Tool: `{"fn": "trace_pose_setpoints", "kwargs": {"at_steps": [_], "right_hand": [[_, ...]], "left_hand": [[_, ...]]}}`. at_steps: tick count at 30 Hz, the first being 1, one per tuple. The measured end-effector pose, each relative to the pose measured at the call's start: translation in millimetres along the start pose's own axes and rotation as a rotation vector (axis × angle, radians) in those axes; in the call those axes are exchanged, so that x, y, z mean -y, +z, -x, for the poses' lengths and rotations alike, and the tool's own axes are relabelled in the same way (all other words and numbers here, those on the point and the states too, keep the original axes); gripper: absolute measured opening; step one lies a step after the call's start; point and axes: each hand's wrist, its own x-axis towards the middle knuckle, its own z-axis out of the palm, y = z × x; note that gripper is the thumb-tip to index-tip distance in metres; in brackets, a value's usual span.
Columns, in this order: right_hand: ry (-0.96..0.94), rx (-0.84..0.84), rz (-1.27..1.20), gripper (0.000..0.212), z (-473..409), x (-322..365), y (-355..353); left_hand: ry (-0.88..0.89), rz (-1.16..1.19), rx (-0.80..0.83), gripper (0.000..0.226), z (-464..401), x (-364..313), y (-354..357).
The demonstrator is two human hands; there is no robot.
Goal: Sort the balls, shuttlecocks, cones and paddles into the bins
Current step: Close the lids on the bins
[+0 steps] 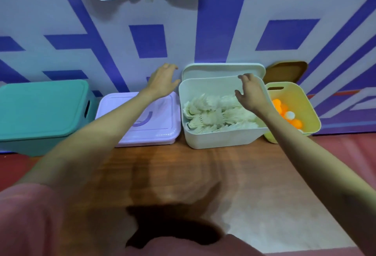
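Note:
A white bin (219, 139) full of white shuttlecocks (213, 117) stands against the wall, its white lid (221, 69) leaning upright behind it. My left hand (162, 80) hovers open just left of that lid, above the lilac box. My right hand (250, 93) is open over the bin's back rim, fingers spread near the lid's lower edge, holding nothing. To the right a yellow bin (305, 101) holds orange and white balls (286, 114). Its tan lid (286, 70) leans on the wall behind.
A shut lilac box (160, 133) with a handle sits left of the white bin. A shut teal bin (40, 113) stands at far left. The bins rest on a wooden board (183, 174) on red floor. A patterned blue wall rises behind.

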Motion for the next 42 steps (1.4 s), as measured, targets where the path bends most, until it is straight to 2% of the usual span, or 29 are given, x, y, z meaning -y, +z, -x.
{"fn": "trace_pose_setpoints", "kwargs": {"at_steps": [6, 13, 17, 21, 24, 27, 32, 35, 38, 42], "right_hand": [[-0.106, 0.060, 0.163, 0.050, -45, -37, -13], [-0.051, 0.018, 0.243, 0.027, -83, -58, -8], [-0.057, 0.020, 0.279, 0.028, -95, -66, 3], [-0.092, 0.009, 0.324, 0.033, -102, -68, 3], [-0.113, -0.014, 0.348, 0.033, -101, -66, -2], [-0.120, -0.115, 0.321, 0.030, -99, -65, -13], [-0.177, -0.317, 0.225, 0.030, -83, -52, -45], [-0.248, -0.483, 0.162, 0.028, -62, -47, -59], [-0.294, -0.600, 0.127, 0.025, -35, -49, -59], [-0.327, -0.644, 0.085, 0.021, 15, -54, -46]], "left_hand": [[-0.029, -0.039, -0.013, 0.042, -49, -37, 15], [-0.012, -0.196, -0.035, 0.022, -80, -52, 34], [0.009, -0.277, -0.043, 0.024, -84, -54, 44], [-0.015, -0.323, -0.100, 0.012, -85, -54, 50], [0.021, -0.383, -0.114, 0.023, -87, -53, 48], [0.065, -0.354, -0.203, 0.025, -85, -51, 36], [0.123, -0.191, -0.496, 0.013, -59, -57, 5], [0.149, -0.139, -0.599, 0.012, -34, -68, -10], [0.184, -0.089, -0.624, 0.014, -1, -76, -12], [0.264, 0.018, -0.539, 0.019, 46, -77, 5]]}}
